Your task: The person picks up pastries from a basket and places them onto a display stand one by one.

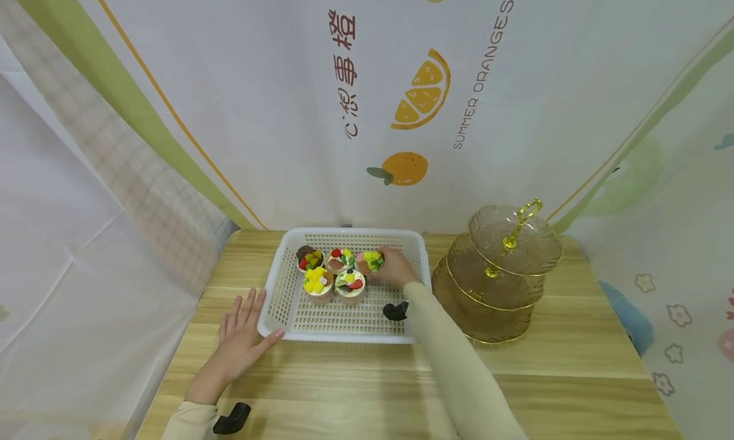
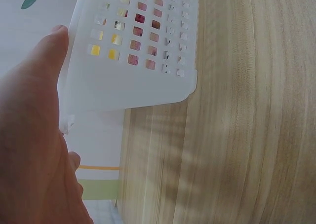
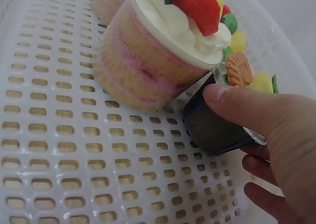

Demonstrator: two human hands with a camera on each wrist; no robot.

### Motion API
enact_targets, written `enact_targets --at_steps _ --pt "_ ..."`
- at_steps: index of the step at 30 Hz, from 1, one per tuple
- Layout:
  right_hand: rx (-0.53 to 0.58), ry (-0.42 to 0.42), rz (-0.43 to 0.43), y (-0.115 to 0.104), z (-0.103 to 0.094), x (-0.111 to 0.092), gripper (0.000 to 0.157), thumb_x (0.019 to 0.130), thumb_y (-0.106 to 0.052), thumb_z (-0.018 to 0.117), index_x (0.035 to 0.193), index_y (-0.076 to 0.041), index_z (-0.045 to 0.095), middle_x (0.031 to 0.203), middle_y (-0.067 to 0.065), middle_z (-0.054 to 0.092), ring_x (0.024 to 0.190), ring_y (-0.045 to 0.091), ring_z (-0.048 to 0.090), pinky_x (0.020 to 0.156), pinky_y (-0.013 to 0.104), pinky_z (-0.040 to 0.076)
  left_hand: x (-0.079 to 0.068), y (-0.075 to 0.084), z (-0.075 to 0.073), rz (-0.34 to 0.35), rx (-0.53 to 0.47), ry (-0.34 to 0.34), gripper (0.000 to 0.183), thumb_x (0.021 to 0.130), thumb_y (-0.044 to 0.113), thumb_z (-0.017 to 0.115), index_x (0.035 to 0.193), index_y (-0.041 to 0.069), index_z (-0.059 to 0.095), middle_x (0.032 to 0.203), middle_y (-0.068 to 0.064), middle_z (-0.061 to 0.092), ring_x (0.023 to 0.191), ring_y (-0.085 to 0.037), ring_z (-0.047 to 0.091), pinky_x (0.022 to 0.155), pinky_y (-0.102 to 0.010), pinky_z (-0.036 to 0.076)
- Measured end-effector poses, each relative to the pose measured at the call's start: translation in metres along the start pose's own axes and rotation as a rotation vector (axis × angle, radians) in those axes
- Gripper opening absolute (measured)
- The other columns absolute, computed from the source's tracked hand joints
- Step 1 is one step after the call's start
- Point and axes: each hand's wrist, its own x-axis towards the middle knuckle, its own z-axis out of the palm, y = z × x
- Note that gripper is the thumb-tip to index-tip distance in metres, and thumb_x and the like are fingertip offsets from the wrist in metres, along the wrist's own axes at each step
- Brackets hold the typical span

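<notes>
A white plastic basket (image 1: 355, 337) with a perforated floor holds several toy dessert cups, among them a mango-topped cup (image 1: 317, 282) and a strawberry-topped clear cup (image 3: 148, 61) with pink and cream layers. Inside its right half, my right hand (image 1: 395, 268) grips a black dessert cup (image 3: 212, 118) topped with yellow fruit, green leaves and a brown biscuit. The thumb lies on this cup's near side, with the other fingers partly hidden behind it. At the basket's front left corner my left hand (image 1: 241, 328) touches the rim, thumb along the edge and fingers extended.
A three-tier stand (image 1: 487, 287) of amber plates with gold rims and a gold handle stands just right of the basket, close to my right forearm. Everything rests on a wood-grain table (image 1: 344, 389), with a printed curtain (image 1: 275, 109) behind.
</notes>
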Motion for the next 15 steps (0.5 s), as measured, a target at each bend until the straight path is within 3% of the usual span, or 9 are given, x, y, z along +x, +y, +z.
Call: enact_targets --at_steps 6,15 --pt "0.064 0.012 0.016 -0.004 -0.01 -0.004 0.08 0.077 -0.035 0.085 0.143 -0.005 0.049 0.136 0.013 0.062 0.124 0.028 0.06 0.105 0.043 0.049 0.0 0.001 0.001 0.001 -0.017 -0.002 0.092 0.095 0.052 0.056 0.161 0.013 0.006 0.167 -0.02 -0.003 0.151 -0.05 -0.008 0.111 -0.077 -0.003" --pt "0.162 0.031 -0.088 -0.026 -0.055 -0.01 0.075 0.079 -0.032 0.083 0.142 -0.007 0.049 0.133 0.011 0.061 0.12 0.028 0.06 0.101 0.045 0.051 0.002 0.001 0.0 -0.005 -0.008 -0.005 0.092 0.095 0.053 0.056 0.16 0.011 0.007 0.167 -0.023 0.001 0.15 -0.052 -0.005 0.11 -0.078 -0.001"
